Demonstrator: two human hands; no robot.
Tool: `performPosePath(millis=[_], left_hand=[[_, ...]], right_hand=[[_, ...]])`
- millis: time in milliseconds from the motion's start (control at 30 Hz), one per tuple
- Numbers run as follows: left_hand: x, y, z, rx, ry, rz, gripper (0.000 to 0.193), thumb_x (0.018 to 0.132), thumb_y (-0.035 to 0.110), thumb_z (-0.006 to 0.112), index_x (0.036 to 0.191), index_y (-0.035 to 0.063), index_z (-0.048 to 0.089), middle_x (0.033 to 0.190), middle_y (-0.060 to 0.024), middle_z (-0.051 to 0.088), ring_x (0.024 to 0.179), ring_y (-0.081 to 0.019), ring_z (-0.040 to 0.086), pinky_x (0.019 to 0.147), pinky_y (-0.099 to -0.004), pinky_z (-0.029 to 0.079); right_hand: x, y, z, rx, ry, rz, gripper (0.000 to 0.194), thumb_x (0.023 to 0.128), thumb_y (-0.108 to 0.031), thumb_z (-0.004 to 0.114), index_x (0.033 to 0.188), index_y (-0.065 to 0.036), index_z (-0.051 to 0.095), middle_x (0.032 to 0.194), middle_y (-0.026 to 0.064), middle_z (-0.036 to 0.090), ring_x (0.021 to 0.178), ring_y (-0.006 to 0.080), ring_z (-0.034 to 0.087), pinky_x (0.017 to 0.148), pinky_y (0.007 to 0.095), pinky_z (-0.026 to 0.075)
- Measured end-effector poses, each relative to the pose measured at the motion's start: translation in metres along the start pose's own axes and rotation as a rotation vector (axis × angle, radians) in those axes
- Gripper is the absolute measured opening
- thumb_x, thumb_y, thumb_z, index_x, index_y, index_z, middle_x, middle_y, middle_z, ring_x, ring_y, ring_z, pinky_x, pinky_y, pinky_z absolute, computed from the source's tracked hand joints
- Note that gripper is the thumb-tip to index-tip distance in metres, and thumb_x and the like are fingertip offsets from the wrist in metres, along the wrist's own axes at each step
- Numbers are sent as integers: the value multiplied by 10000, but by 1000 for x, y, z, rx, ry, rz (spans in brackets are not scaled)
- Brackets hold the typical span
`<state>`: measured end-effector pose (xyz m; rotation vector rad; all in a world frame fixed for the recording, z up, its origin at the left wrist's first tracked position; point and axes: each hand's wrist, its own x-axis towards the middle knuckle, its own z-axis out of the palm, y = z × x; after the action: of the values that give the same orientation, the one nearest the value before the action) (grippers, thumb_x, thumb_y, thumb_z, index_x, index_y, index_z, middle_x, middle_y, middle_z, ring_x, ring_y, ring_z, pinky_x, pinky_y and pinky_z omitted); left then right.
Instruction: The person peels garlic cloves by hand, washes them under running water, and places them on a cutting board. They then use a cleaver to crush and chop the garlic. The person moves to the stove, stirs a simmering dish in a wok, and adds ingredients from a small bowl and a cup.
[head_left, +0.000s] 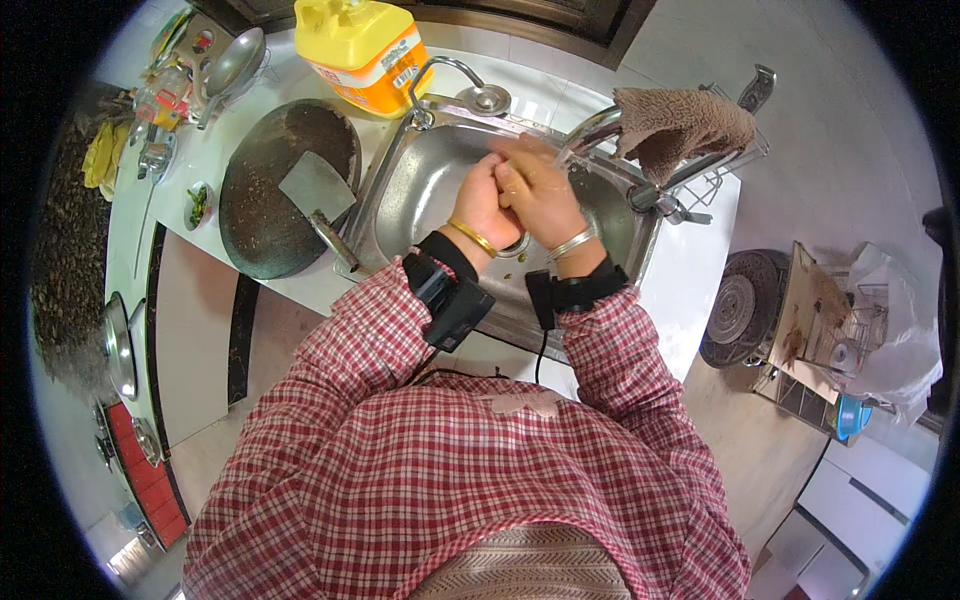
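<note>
Over the stainless steel sink (409, 187), my left hand (478, 196) and my right hand (541, 186) are pressed together, the right one lying partly across the left. Their fingers are blurred, and the space between the palms is hidden. A chrome tap spout (596, 129) comes in from the right, close beside my right hand, and drops of water show near the fingers. A gold-coloured bangle (474, 237) circles my left wrist, a silver-coloured bangle (571, 245) my right. Small green scraps (523, 256) lie on the sink floor below.
A brown cloth (679, 127) drapes over the tap. Left of the sink, a turner (319, 185) rests on a dark wok (259, 187), its handle reaching the sink rim. Behind stand a yellow jug (360, 52) and a thin gooseneck tap (454, 64). A small bowl (198, 206) holds green pieces.
</note>
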<state>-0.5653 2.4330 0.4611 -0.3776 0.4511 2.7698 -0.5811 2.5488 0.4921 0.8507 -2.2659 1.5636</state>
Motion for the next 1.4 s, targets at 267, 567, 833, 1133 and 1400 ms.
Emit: performPosePath(millis=[267,567,833,1133,1400], left_hand=[[7,-23,-1,43,-16,-57,233,973,243,450,959,83,619,880,-29,661,794,-171,629,761,-336,528],[-5,-31,23,47,154,50,223,967,271,502,1030,90,617,851,-7,629,770,-142,611,700,-279,516],[-11,-25,13,-65,34,49,300,992,288,420,1122,77,588,1058,-68,657,986,-214,630,904,-356,507],[-17,-31,10,-214,68,-30,283,956,233,419,1058,52,610,1071,-96,659,995,-244,638,881,-372,523],[-10,-31,-10,-233,146,-31,289,939,244,442,1109,77,607,1116,-92,661,1049,-270,628,950,-432,481]], right_hand=[[-12,-17,1,340,310,633,173,940,-143,589,928,25,632,738,89,624,576,127,543,516,279,445],[-33,-17,0,102,131,238,308,943,-73,514,1240,-11,563,1153,151,579,1063,236,552,924,327,426],[-33,-25,7,420,249,412,185,951,-70,563,1108,12,514,1094,122,641,901,109,608,772,247,511],[-17,-21,5,485,334,490,168,942,-117,592,1042,11,551,980,86,632,856,111,588,731,264,501],[-9,-7,-2,959,327,620,251,969,-224,480,1034,6,556,789,38,530,647,135,491,636,256,446]])
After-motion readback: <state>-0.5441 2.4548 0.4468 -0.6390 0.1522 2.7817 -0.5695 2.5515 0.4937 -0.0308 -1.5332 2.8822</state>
